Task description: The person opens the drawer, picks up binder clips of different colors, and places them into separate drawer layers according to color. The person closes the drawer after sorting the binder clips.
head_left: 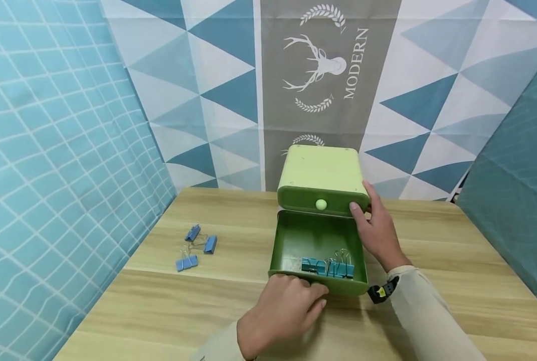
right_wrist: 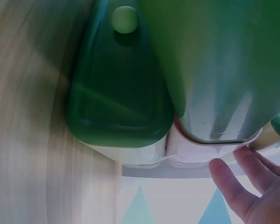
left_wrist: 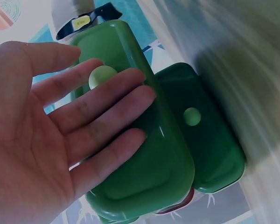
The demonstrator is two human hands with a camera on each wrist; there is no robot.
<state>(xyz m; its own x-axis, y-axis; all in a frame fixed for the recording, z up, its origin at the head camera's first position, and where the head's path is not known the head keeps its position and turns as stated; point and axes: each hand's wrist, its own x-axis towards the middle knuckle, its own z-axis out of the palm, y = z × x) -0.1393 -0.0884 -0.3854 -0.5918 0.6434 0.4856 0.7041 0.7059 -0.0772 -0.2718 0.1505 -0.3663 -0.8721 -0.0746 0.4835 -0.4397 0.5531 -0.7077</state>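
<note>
A green drawer cabinet (head_left: 321, 168) stands on the table with a middle drawer (head_left: 286, 245) pulled out. Teal binder clips (head_left: 340, 271) lie inside it near the front wall. My left hand (head_left: 286, 306) is at that drawer's front, its fingers nearly straight across the panel beside a round pale-green knob (left_wrist: 101, 76). At the cabinet's right side, my right hand (head_left: 378, 233) rests its thumb near the top drawer's front corner and its extended fingers (right_wrist: 227, 179) along the side. Beneath the open drawer, a lower drawer (left_wrist: 219, 154) is pushed in.
Blue binder clips (head_left: 187, 262) lie on the wooden table (head_left: 182, 311) left of the cabinet. A patterned cloth (head_left: 223, 100) hangs close behind it. Checked cloth (head_left: 38, 150) borders the left side, and a teal cloth (head_left: 516, 175) borders the right.
</note>
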